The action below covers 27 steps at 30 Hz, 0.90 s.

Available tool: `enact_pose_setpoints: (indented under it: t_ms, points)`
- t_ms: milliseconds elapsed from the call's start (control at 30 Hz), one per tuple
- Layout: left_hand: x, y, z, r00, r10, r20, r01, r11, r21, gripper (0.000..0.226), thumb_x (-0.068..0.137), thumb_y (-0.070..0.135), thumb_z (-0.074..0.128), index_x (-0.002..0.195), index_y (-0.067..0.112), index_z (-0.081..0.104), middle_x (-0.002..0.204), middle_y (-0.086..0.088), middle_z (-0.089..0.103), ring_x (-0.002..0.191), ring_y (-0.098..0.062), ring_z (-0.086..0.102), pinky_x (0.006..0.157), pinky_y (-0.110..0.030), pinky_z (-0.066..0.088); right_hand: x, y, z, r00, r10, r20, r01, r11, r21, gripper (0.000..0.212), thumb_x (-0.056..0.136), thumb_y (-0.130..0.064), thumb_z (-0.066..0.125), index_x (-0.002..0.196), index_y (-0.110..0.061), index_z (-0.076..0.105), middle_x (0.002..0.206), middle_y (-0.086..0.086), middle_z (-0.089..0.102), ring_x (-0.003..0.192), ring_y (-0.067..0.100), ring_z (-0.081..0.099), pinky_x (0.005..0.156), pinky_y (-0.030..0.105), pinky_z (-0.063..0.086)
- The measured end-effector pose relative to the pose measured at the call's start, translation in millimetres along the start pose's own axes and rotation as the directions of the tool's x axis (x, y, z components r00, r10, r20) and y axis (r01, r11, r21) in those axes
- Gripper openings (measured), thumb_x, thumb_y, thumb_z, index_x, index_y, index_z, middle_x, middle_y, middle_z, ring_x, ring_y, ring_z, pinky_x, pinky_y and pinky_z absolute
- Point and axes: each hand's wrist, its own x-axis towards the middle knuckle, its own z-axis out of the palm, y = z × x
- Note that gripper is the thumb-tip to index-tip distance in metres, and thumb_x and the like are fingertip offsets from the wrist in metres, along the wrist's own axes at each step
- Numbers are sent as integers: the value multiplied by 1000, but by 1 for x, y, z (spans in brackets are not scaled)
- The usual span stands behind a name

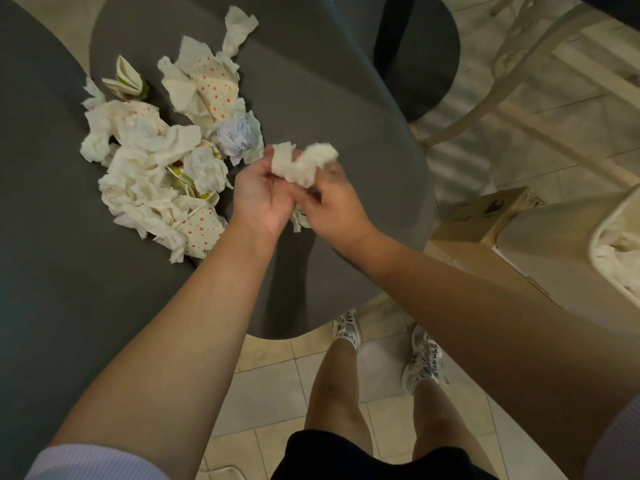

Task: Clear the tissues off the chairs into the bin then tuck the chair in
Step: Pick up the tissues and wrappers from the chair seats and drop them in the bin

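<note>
A heap of crumpled white and orange-dotted tissues [156,161] lies on the dark grey chair seat [311,81]. Just right of the heap, my left hand [259,195] and my right hand [332,206] meet above the seat. Together they hold a crumpled white tissue [303,164], which sticks up between the fingers; a smaller scrap hangs below my right hand. The pale bin [568,251] stands at the right edge, with white tissues lying inside it.
A second dark grey seat [52,271] fills the left side. A cardboard box [485,216] sits on the tiled floor beside the bin. Pale wooden chair legs [519,64] stand at the upper right. My legs and white sneakers are below.
</note>
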Motion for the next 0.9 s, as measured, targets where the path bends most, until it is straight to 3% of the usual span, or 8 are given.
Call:
enact_pose_setpoints:
  t_ms: [100,167,333,433,500,600,800,900]
  points:
    - [0,-5,-11,993,110,42,-118,902,415,15,89,1,51,102,8,52,94,-7,56,86,-16,58,86,-28,51,10,-5,-5,963,190,-189,-159,972,172,22,84,7,50,95,-8,62,98,9,55,87,19,56,79,19,48]
    - [-7,-11,-17,961,262,87,-237,621,747,23,86,-1,60,103,13,54,92,1,57,84,-8,58,77,-18,51,14,-7,-12,936,302,-179,-226,908,352,30,85,5,49,98,-19,59,99,5,61,91,18,61,84,31,52]
    - [-13,-15,-16,905,354,234,-319,203,926,43,70,4,78,107,15,57,94,11,61,80,6,60,75,-12,50,19,-10,-21,881,469,-64,-393,801,452,26,84,4,43,95,-8,63,92,14,69,79,19,65,74,32,56]
    - [-10,-15,-16,844,391,367,-359,-95,928,32,67,10,81,94,14,65,85,11,61,73,4,56,71,-10,47,19,-9,-22,848,530,-4,-435,701,565,22,84,-13,43,85,-2,63,83,13,67,76,21,63,71,31,50]
    - [-8,-16,-19,741,405,536,-471,-255,844,22,67,10,81,84,8,68,84,3,60,74,0,54,70,-12,46,18,-8,-22,850,525,52,-467,704,535,45,96,-39,38,86,-5,66,85,10,72,80,15,67,76,23,51]
    - [-4,-20,-22,655,385,650,-582,-291,759,13,68,4,78,76,1,69,80,8,51,78,8,54,69,-8,44,20,-2,-19,847,518,118,-504,714,487,66,96,-56,24,101,-7,67,99,12,72,99,18,67,100,34,46]
    - [-3,-25,-22,632,239,738,-644,-369,671,7,71,-7,66,64,-4,65,71,-1,53,66,-6,51,59,-20,43,21,-4,-23,840,523,145,-494,624,606,21,94,-7,41,82,-12,57,73,6,60,70,18,59,69,34,50]
    - [-6,-22,-28,545,80,835,-684,-534,497,17,70,-1,57,81,3,69,87,-10,66,87,-17,56,80,-27,44,21,-6,-34,843,526,113,-476,633,610,26,89,8,41,88,-10,59,82,7,60,72,17,62,68,31,56]
